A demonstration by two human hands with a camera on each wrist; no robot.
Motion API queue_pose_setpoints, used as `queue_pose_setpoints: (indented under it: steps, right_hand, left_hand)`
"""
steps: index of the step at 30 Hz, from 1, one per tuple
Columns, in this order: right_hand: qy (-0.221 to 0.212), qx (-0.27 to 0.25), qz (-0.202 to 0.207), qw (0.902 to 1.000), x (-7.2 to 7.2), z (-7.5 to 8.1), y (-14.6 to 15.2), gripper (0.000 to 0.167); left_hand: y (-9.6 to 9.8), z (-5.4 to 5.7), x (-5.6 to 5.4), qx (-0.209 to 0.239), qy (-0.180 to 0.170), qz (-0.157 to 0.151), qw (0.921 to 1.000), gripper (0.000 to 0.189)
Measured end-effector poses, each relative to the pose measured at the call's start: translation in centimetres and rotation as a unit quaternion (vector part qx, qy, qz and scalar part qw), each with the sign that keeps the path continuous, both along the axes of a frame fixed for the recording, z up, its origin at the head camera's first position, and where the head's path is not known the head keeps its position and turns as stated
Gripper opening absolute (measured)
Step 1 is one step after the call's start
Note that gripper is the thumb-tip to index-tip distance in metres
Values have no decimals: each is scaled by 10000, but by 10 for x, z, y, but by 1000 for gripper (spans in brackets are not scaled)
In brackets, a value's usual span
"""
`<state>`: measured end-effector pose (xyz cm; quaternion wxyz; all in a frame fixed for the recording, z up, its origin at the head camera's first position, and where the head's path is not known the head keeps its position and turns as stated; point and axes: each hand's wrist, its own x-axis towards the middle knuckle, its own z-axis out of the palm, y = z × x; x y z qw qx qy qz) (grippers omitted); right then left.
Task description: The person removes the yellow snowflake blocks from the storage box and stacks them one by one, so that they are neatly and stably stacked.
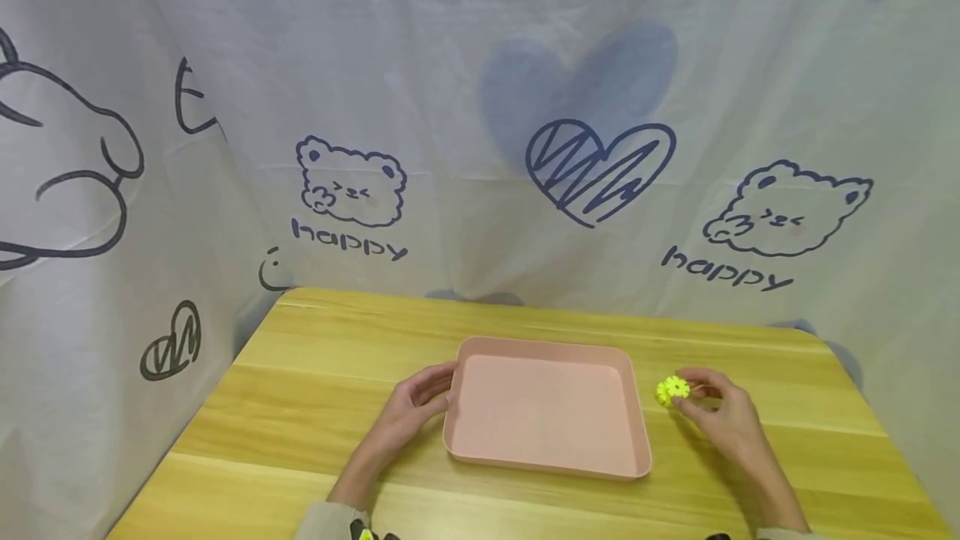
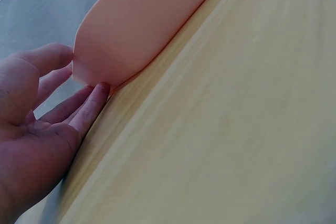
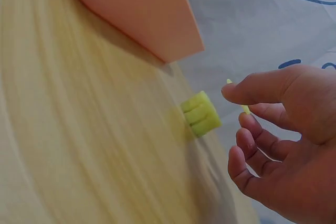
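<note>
A shallow pink tray (image 1: 543, 407) lies on the table with nothing inside it. My left hand (image 1: 415, 402) is at its left side, fingers rather straight, fingertips against the outer wall near the corner (image 2: 97, 66). To the right of the tray, my right hand (image 1: 723, 415) pinches a thin yellow flower-shaped piece (image 1: 678, 387) between thumb and fingers. In the right wrist view this piece (image 3: 245, 109) shows edge-on, mostly hidden by the thumb. Just left of it, a short yellow-green fluted block (image 3: 201, 114) stands on the table; the held flower partly covers it in the head view.
The wooden table (image 1: 322, 373) has rounded far corners. Behind it and on the left hangs a pale cloth (image 1: 450, 107) printed with hearts and bear faces. Bare wood lies on both sides of the tray.
</note>
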<state>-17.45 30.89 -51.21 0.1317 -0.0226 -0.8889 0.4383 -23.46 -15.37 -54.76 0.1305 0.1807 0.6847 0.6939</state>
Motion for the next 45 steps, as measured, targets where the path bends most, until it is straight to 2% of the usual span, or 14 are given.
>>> queue_pose_setpoints:
  steps: [14,20,31,45]
  right_hand:
    - [-109,97,95,9998,-3,-12,4,38]
    - [-115,159,25,9998,-8,-12,2,40]
    - [-542,-96,-187,9983,-4,-15,-1,44]
    - [-559,33,-57,9984,-6,-16,1,43]
  left_hand:
    - [0,1,0,0,-52,13,10000,54]
    - [1,4,-3,13,3,30,10000,54]
    - [1,0,0,105,-87,17,9999,53]
    - [1,-2,-1,99,-34,-20,9999,53]
